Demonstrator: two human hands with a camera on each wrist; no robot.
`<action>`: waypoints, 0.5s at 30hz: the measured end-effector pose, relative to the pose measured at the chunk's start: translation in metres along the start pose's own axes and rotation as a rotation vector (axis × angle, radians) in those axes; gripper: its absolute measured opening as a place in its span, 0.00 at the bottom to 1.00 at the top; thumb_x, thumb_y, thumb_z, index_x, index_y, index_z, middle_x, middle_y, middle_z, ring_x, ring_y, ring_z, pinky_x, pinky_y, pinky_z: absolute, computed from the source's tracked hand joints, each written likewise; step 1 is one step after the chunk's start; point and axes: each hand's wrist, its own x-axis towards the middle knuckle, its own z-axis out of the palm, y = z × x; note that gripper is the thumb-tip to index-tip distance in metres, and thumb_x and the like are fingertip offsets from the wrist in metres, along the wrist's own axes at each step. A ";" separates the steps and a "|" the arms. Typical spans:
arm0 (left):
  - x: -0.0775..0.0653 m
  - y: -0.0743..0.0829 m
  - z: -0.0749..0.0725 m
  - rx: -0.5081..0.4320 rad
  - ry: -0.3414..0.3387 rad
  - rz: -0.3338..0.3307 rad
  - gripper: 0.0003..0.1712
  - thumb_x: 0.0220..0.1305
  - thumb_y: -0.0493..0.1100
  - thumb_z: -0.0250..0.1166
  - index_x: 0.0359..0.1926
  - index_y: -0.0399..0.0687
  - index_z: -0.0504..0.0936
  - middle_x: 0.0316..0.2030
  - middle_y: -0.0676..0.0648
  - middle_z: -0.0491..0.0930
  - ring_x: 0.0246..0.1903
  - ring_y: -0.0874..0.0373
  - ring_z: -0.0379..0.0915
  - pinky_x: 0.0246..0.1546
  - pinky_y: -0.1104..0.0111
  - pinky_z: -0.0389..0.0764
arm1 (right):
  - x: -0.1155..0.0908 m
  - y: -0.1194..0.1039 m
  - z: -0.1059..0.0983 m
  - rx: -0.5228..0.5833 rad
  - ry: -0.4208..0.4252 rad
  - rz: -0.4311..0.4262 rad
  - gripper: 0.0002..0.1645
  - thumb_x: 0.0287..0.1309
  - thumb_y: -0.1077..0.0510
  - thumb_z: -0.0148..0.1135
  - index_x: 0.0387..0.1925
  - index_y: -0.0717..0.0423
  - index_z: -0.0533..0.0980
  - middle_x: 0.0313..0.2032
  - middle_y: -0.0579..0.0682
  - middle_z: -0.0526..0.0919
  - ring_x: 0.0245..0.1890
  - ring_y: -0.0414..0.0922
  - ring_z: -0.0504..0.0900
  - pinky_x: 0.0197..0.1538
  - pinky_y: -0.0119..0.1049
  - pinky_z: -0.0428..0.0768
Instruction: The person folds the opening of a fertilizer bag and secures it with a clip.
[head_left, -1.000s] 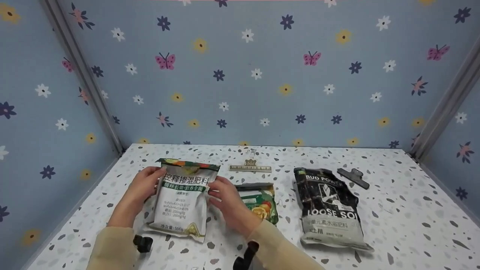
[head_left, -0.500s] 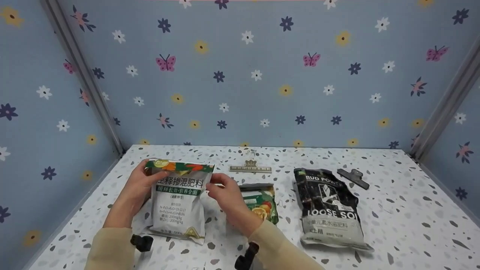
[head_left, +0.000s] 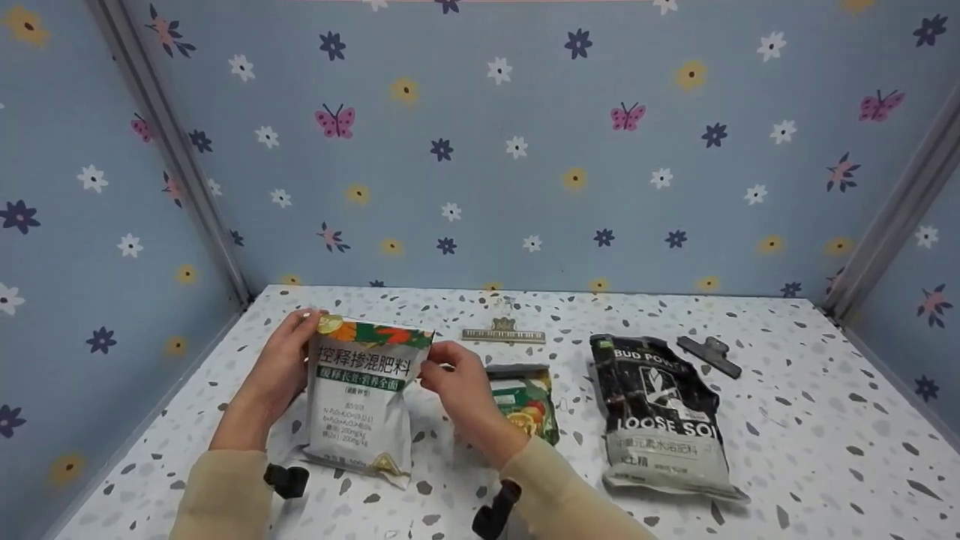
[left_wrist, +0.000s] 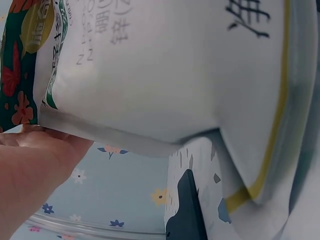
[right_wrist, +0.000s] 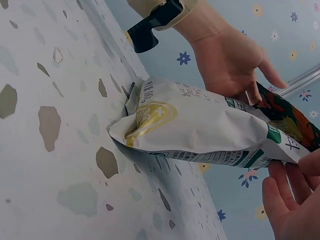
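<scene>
A white fertilizer bag (head_left: 360, 420) with a green and orange floral top band stands on its lower edge at the left of the table, its printed front toward me. My left hand (head_left: 281, 364) grips the upper left edge of this bag, some fingers hidden behind it. At the upper right edge, my right hand (head_left: 463, 390) pinches the side with thumb and fingers. In the right wrist view, the bag's bottom corner meets the speckled tabletop, and fingers (right_wrist: 280, 190) of the right hand lie along its side near the top.
Behind my right forearm lies a green pouch (head_left: 525, 401) with fruit pictures. Farther right is a black and grey loose-soil bag (head_left: 660, 435), with a dark clip (head_left: 709, 355) near its top. A gold ruler-patterned clip (head_left: 504, 334) lies toward the back wall.
The floral top band has come up from folded back to facing me. My left thumb has moved off the bag's front toward its left top corner; the right hand has shifted slightly up.
</scene>
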 end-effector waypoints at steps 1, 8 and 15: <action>0.000 0.000 0.000 0.010 0.000 -0.002 0.33 0.73 0.65 0.51 0.63 0.46 0.60 0.63 0.41 0.60 0.66 0.49 0.55 0.68 0.50 0.54 | 0.000 -0.001 0.000 0.000 0.004 -0.002 0.08 0.68 0.67 0.57 0.47 0.63 0.78 0.42 0.54 0.80 0.44 0.46 0.81 0.51 0.39 0.81; 0.002 0.002 -0.001 0.048 0.030 -0.034 0.29 0.72 0.59 0.58 0.64 0.50 0.62 0.61 0.41 0.66 0.59 0.51 0.68 0.59 0.59 0.70 | -0.003 -0.006 0.001 -0.033 0.028 -0.021 0.08 0.66 0.69 0.57 0.44 0.64 0.79 0.38 0.53 0.81 0.38 0.44 0.81 0.48 0.39 0.82; 0.003 0.000 -0.003 0.036 0.125 0.014 0.26 0.68 0.54 0.65 0.57 0.47 0.67 0.53 0.46 0.75 0.54 0.55 0.73 0.52 0.67 0.76 | -0.005 -0.013 0.001 -0.120 0.013 -0.056 0.08 0.67 0.68 0.58 0.43 0.60 0.81 0.39 0.49 0.83 0.37 0.43 0.80 0.45 0.38 0.81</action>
